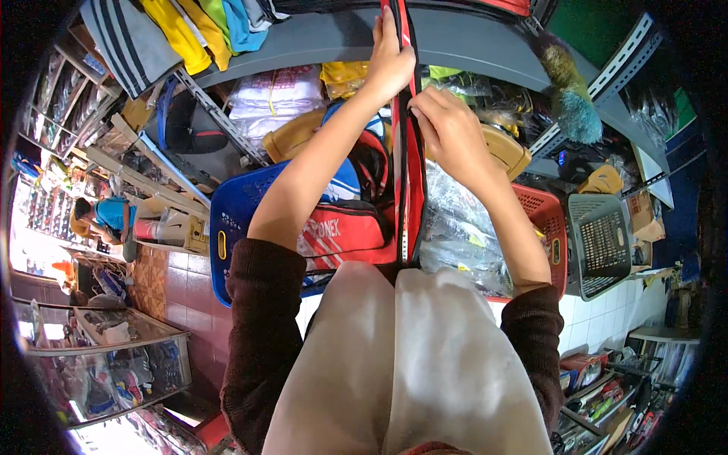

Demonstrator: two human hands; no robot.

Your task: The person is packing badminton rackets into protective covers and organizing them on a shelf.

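A long, narrow red and black racket bag [412, 182] stands edge-on in front of me, running from above my knees to the far shelf edge. My left hand [390, 64] grips its far upper part from the left side, fingers closed along the edge. On the right side, my right hand [449, 127] has its fingers bent and pinched at the bag's black border; whether they hold a zipper pull is hidden. Left of it, another red bag [345, 233] with white stripes lies in a blue plastic basket [227, 250].
A red basket [557, 227] with clear plastic-wrapped packets [459, 220] is at right, beside a grey basket [599, 243]. Beyond runs a grey metal shelf [318, 42] with folded clothes. A feather duster [572, 98] hangs far right. Another person [112, 221] sits far left near a glass case [114, 364].
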